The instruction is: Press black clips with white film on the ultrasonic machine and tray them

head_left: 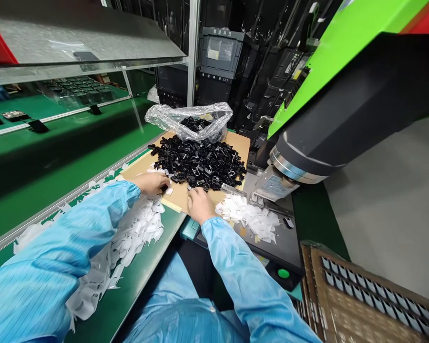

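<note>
A heap of small black plastic parts (200,162) lies on a brown cardboard sheet (180,196). My left hand (153,183) rests on the sheet at the heap's near left edge, fingers curled at the parts. At the near edge of the heap is my right hand (199,204), its fingertips among the black parts. Whether either hand holds a part is hidden by the fingers. Both arms wear light blue sleeves.
A clear plastic bag (189,119) with more black parts sits behind the heap. White paper scraps (252,216) lie right of my right hand, and more (136,233) cover the green bench at left. A green and black machine head (343,109) hangs at right. A tray of parts (372,295) sits bottom right.
</note>
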`<state>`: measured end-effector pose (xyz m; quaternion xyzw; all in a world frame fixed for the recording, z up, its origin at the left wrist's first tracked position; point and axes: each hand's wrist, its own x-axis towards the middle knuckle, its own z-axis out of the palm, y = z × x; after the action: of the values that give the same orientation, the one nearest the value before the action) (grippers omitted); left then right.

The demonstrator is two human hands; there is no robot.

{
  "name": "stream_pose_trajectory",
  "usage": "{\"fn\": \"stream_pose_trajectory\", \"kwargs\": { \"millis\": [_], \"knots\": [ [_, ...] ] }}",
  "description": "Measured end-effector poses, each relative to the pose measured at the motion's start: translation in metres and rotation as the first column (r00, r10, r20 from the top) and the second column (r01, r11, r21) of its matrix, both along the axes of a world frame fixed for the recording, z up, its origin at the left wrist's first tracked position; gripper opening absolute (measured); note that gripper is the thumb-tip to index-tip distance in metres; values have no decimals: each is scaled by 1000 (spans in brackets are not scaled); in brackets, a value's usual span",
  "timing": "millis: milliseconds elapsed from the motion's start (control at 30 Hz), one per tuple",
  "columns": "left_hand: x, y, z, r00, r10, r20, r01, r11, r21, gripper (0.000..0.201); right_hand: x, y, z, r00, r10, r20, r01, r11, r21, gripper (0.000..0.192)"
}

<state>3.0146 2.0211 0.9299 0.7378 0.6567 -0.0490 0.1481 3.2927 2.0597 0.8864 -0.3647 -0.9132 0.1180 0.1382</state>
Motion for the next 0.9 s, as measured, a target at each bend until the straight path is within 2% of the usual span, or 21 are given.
{"fn": "stream_pose_trajectory", "kwargs": {
  "millis": [200, 367, 533, 667, 900],
  "knots": [
    [-1, 0, 0, 996, 64, -64, -66, 998, -24, 47, 16, -11, -1, 993, -18, -115, 12, 998, -54, 27],
    [-3, 10, 5, 998, 49, -43, -46, 997, 70, 55, 28, -11, 1, 981, -35, -192, 20, 996, -82, 25],
    [16, 24, 6, 996, -3, -85, 12, 995, 98, 54, 43, -17, 6, 957, -39, -288, 14, 996, -89, 25],
    [30, 25, 7, 989, -39, -140, 52, 995, 88, 50, 69, -23, 13, 917, -85, -389, 49, 994, -101, 23],
    [36, 27, 0, 994, -32, -102, 39, 997, 69, 43, 121, -25, 19, 829, -213, -517, 174, 977, -124, 16]
  ]
}}
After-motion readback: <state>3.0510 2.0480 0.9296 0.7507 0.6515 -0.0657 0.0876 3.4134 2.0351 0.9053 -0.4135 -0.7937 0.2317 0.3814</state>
